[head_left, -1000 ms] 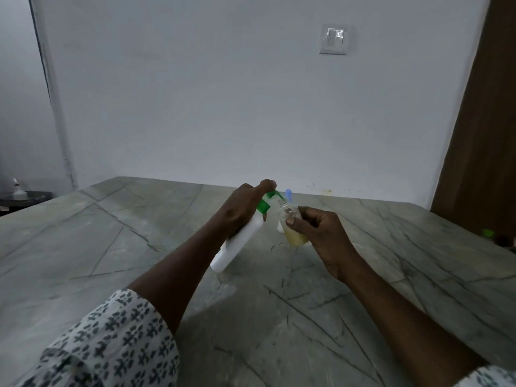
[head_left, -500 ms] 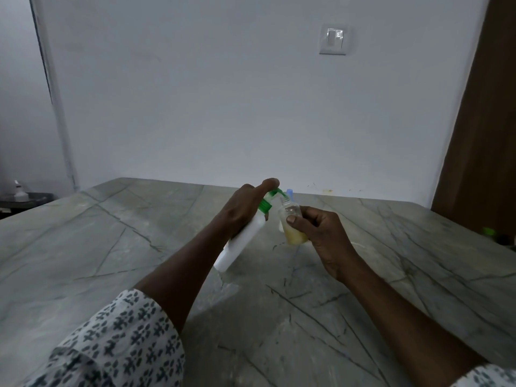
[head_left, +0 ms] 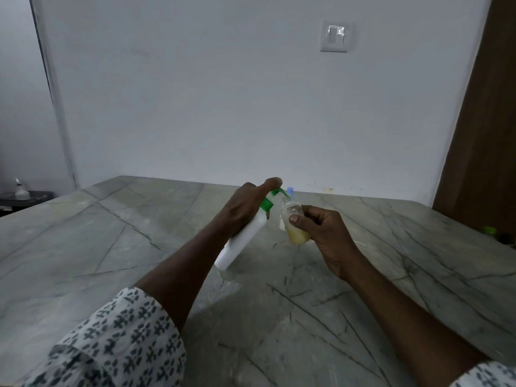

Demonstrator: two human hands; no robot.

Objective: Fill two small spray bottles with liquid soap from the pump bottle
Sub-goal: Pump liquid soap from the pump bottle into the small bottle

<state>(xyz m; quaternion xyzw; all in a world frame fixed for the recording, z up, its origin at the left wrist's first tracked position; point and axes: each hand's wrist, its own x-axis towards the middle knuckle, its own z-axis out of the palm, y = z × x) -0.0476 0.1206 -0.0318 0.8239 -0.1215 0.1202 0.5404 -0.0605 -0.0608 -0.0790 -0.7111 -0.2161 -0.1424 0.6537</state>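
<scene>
My left hand [head_left: 243, 208] grips a white pump bottle [head_left: 242, 244] with a green pump head, tilted so its nozzle points right, my index finger resting on the pump top. My right hand [head_left: 324, 233] holds a small clear spray bottle [head_left: 293, 222] upright, uncapped, with yellowish soap filling its lower part. The green nozzle sits at the small bottle's mouth. Just behind it a second small bottle with a blue cap [head_left: 290, 189] is mostly hidden. Both hands are above the grey marble table [head_left: 111, 247].
The table's far edge meets a white wall with a light switch [head_left: 336, 36]. A brown door [head_left: 483, 135] stands at the right, with a small green object [head_left: 489, 231] by the table's right edge. A dark side surface with a small white bottle [head_left: 20, 191] is far left.
Both hands and the two bottles have risen slightly and stayed together. The pump nozzle remains at the small bottle's mouth.
</scene>
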